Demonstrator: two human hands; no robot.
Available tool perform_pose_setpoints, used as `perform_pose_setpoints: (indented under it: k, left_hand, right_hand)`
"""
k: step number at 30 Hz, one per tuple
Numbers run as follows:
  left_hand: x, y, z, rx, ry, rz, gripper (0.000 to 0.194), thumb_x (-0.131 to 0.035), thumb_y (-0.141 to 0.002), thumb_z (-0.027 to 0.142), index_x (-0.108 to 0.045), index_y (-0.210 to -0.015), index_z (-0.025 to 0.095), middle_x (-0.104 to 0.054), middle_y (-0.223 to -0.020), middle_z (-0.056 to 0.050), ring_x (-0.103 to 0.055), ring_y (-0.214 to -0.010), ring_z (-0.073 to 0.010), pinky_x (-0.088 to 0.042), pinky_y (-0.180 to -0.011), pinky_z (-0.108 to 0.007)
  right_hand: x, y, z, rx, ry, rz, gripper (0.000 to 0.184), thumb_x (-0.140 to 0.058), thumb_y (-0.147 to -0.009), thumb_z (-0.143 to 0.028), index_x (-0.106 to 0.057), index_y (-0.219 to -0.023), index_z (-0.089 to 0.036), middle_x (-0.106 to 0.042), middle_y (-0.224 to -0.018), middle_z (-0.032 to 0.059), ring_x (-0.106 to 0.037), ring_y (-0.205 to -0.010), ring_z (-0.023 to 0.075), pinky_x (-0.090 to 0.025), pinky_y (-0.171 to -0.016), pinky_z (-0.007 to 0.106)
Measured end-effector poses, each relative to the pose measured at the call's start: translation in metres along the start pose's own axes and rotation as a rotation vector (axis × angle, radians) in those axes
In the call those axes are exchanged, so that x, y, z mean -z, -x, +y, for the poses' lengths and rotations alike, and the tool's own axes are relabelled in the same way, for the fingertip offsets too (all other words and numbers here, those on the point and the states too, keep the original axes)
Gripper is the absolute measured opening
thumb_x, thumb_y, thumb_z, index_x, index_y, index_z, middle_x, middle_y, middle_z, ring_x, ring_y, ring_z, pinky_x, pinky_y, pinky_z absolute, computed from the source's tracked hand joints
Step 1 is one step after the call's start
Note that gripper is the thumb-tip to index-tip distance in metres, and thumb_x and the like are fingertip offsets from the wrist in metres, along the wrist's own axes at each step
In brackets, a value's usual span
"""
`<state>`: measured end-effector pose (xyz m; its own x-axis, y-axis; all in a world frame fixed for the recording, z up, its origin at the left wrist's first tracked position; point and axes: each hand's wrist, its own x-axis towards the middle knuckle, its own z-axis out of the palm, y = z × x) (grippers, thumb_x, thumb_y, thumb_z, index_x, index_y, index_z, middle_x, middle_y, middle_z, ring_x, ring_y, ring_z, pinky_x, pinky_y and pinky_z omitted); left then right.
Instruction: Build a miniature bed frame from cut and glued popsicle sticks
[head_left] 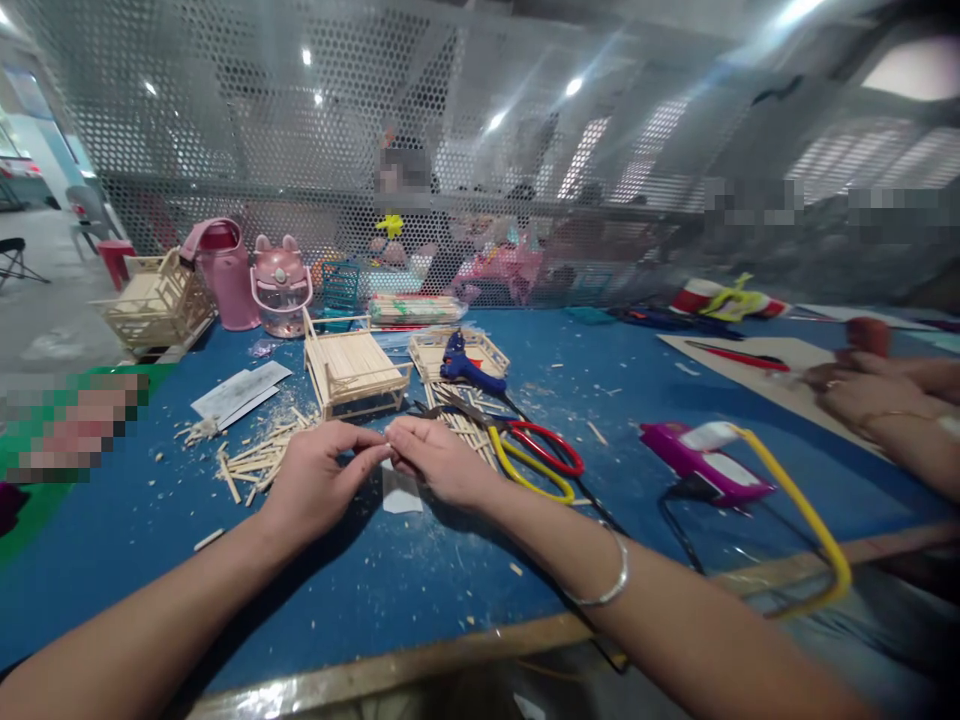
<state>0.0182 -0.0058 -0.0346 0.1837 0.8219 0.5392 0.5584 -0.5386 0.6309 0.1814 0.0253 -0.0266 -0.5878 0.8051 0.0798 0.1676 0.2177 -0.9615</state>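
My left hand [319,478] and my right hand [442,462] meet over the blue table, fingertips pinched together. What lies between them is too small to make out. Just below the fingertips is a piece of white paper [402,494]. Loose short wooden sticks [262,452] are heaped behind my left hand. A miniature bed of wooden sticks [358,362] stands beyond both hands. Past my right hand lie scissors [536,450] with one red and one yellow handle, over more sticks [469,432]. A blue glue gun [472,368] rests on a small stick-built tray [491,350].
Pink bottle [225,275], clear-bodied cup [281,290] and another stick model [157,300] stand at the back left. A purple device [705,465] with a yellow tube sits to the right. Beyond it are another person's hands [862,395]. A perforated metal screen [300,130] rises behind.
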Motion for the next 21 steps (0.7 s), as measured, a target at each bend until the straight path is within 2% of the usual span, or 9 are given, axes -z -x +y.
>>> perform_pose_setpoints:
  k: [4,7,9,10,12,14,17,21]
  left_hand:
    - [0.000,0.000,-0.002,-0.061,-0.068,0.018,0.014,-0.057,-0.080,0.025,-0.070,-0.082,0.020,-0.073,-0.077,-0.003,-0.065,-0.069,-0.0160,-0.050,-0.065,-0.028]
    - [-0.002,0.000,-0.005,-0.081,-0.109,-0.017,0.014,-0.056,-0.081,0.024,-0.068,-0.085,0.021,-0.071,-0.079,-0.003,-0.064,-0.072,-0.0169,-0.049,-0.068,-0.030]
    - [-0.004,0.000,-0.007,-0.052,-0.133,-0.084,0.022,-0.057,-0.080,0.024,-0.064,-0.100,0.021,-0.070,-0.092,-0.006,-0.062,-0.084,-0.0191,-0.048,-0.077,-0.034]
    - [-0.006,0.000,-0.007,-0.034,-0.149,-0.136,0.035,-0.058,-0.079,0.025,-0.057,-0.113,0.021,-0.067,-0.100,-0.007,-0.060,-0.091,-0.0208,-0.047,-0.081,-0.036]
    - [-0.008,0.000,-0.007,-0.004,-0.202,-0.276,0.067,-0.062,-0.076,0.029,-0.034,-0.136,0.019,-0.063,-0.110,-0.012,-0.056,-0.100,-0.0245,-0.044,-0.086,-0.039]
    - [-0.009,-0.001,-0.007,0.019,-0.278,-0.406,0.084,-0.062,-0.075,0.034,-0.016,-0.143,0.016,-0.061,-0.107,-0.015,-0.055,-0.100,-0.0274,-0.044,-0.084,-0.040]
    - [-0.008,-0.004,-0.005,0.050,-0.380,-0.506,0.086,-0.058,-0.077,0.037,-0.010,-0.144,0.012,-0.062,-0.101,-0.017,-0.056,-0.098,-0.0293,-0.044,-0.083,-0.039]
    - [-0.007,-0.007,-0.003,0.059,-0.462,-0.529,0.086,-0.055,-0.078,0.041,-0.011,-0.144,0.009,-0.062,-0.098,-0.018,-0.056,-0.096,-0.0304,-0.044,-0.080,-0.038]
  right_hand:
    - [0.006,-0.001,0.001,-0.015,0.052,-0.017,0.034,-0.042,-0.085,-0.044,-0.046,-0.063,-0.018,-0.041,-0.054,-0.0056,-0.031,-0.045,0.0062,-0.024,-0.045,0.022]
    - [0.016,-0.002,-0.003,-0.017,0.209,-0.005,0.026,-0.045,-0.085,-0.035,-0.052,-0.068,-0.016,-0.046,-0.057,-0.0039,-0.036,-0.048,0.0069,-0.028,-0.048,0.021]
    - [0.022,0.000,-0.009,-0.003,0.436,0.004,0.022,-0.046,-0.085,-0.028,-0.056,-0.069,-0.016,-0.050,-0.058,-0.0027,-0.040,-0.052,0.0079,-0.029,-0.051,0.022]
    - [0.024,0.001,-0.013,0.009,0.580,-0.014,0.021,-0.047,-0.084,-0.026,-0.058,-0.069,-0.015,-0.052,-0.058,-0.0020,-0.042,-0.053,0.0085,-0.029,-0.052,0.022]
    - [0.024,0.004,-0.018,0.043,0.881,-0.108,0.018,-0.051,-0.083,-0.023,-0.061,-0.069,-0.016,-0.058,-0.060,0.0005,-0.045,-0.055,0.0101,-0.028,-0.053,0.024]
    - [0.019,0.006,-0.018,0.106,1.138,-0.236,0.017,-0.052,-0.081,-0.020,-0.063,-0.069,-0.015,-0.063,-0.064,0.0040,-0.049,-0.056,0.0126,-0.026,-0.054,0.026]
    - [0.011,0.007,-0.009,0.254,1.363,-0.316,0.016,-0.050,-0.082,-0.017,-0.064,-0.074,-0.013,-0.066,-0.069,0.0080,-0.054,-0.061,0.0164,-0.026,-0.056,0.029]
    - [0.007,0.006,0.003,0.386,1.472,-0.282,0.018,-0.046,-0.085,-0.018,-0.063,-0.079,-0.013,-0.067,-0.075,0.0092,-0.056,-0.069,0.0196,-0.026,-0.061,0.032]
